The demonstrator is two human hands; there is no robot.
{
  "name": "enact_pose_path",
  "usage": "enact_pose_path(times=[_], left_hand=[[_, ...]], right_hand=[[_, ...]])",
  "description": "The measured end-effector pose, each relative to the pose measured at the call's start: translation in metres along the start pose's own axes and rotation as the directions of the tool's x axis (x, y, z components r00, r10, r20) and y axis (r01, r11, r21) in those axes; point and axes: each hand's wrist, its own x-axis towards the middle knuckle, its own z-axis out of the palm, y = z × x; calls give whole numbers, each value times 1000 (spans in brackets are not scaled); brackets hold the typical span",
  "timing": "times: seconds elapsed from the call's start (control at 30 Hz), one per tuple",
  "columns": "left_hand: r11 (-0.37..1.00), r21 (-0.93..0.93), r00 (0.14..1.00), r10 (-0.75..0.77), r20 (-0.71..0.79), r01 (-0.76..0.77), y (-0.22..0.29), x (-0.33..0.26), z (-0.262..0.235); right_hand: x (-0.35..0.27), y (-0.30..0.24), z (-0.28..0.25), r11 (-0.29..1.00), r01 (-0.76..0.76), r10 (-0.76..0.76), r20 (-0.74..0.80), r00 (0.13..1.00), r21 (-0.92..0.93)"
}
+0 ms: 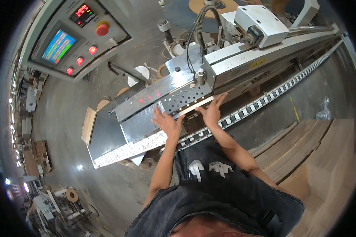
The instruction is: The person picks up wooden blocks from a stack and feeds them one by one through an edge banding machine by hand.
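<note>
A narrow, pale wood strip (197,105) lies along the front edge of a perforated metal plate (178,99) on a long machine. My left hand (169,123) is at the strip's left end, fingers spread over the smooth metal bed and thumb pointing toward the strip. Farther right, my right hand (212,113) has its fingers stretched along the strip, close to where it meets the machine's housing. Both hands are open and seem to touch or hover just over the work; exact contact cannot be made out.
A roller track (245,111) runs along the machine's front. At upper left stands a control panel (77,37) with a screen and a red stop button (102,28). Long wood boards (292,146) are stacked at right. One loose board (89,125) rests at the table's left end.
</note>
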Motion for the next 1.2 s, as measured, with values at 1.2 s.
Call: enact_pose_path(times=[1.2], left_hand=[[711, -450, 741, 655, 144, -540, 61, -73, -24]], right_hand=[[-402, 168, -62, 547, -447, 772, -221, 596, 708]])
